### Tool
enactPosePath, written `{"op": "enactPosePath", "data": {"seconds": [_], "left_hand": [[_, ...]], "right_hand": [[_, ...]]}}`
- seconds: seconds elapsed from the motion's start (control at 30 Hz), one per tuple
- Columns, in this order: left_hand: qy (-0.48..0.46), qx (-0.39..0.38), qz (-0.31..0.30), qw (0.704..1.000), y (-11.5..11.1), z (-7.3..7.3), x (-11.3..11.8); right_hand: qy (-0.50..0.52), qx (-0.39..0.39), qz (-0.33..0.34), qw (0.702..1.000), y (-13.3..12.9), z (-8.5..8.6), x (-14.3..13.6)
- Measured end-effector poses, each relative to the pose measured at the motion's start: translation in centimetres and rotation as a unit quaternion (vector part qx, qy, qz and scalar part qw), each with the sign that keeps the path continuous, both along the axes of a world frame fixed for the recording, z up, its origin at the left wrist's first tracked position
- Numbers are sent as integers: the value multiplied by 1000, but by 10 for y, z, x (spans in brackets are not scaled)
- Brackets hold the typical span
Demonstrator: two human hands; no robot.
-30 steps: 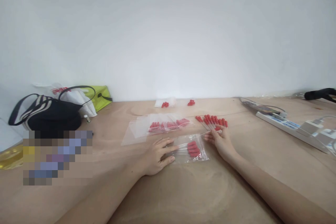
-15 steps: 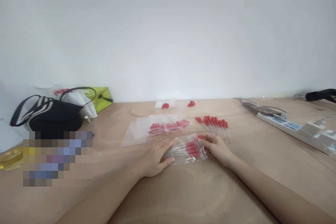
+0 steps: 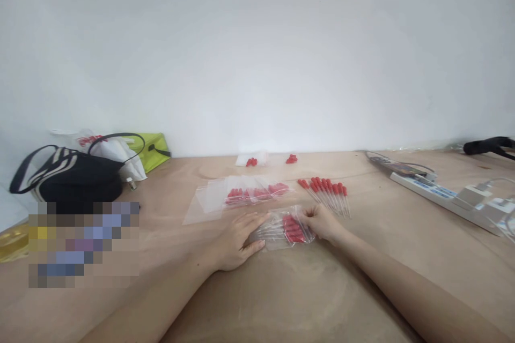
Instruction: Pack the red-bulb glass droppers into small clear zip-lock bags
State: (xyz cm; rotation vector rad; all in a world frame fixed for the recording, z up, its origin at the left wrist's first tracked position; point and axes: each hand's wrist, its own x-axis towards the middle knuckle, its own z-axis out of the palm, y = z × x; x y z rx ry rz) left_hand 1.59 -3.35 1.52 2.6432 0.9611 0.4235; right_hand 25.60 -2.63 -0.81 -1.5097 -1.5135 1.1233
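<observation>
My spread left hand rests on the flat, clear plastic bag; inside, slim red-bulbed droppers lie left to right, bulbs nearest my curled right hand. What it pinches, I can't tell.

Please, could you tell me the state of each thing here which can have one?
Front clear bag, flat, filled with red-topped droppers; seal unclear.
Left hand, laid on the bag's left end.
Right hand, fingers curled at its right end; grip hidden.
Loose droppers, fanned out.
Clear bags behind, overlapping.
Power strip, chargers plugged in.
</observation>
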Motion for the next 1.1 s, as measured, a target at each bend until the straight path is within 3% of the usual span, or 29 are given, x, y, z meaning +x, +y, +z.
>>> {"op": "enactPosePath", "data": {"seconds": [0.1,0.23,0.3,0.43,0.53,0.57,0.63,0.67,0.7,0.8,0.9,1.1], "left_hand": [[9,2,-4,1000,1,-2,0],[36,-4,12,999,3,-2,0],[41,-10,15,999,2,-2,0],[33,-15,14,999,1,-4,1],[-11,13,33,999,6,-5,2],[-31,35,73,996,11,-4,1],[-57,83,210,972,24,-2,-6],[-48,103,320,941,32,-1,-13],[-41,109,383,916,40,0,-22],[-14,102,499,860,62,3,-54],[17,66,552,831,73,4,-85],[64,-5,547,835,80,7,-113]], "right_hand": [[-32,41,-69,996,3,-6,2],[35,25,-144,989,2,-1,4],[47,-1,-118,992,1,3,4],[76,2,0,997,0,7,4],[127,-31,29,991,-2,6,9],[145,-46,29,988,-3,6,12],[191,-60,21,980,-5,5,19],[221,-57,11,974,-5,5,23],[253,-49,-6,966,-5,5,27],[331,1,-73,941,1,7,37],[356,52,-114,926,12,7,43],[351,54,-152,922,45,4,24]]}}
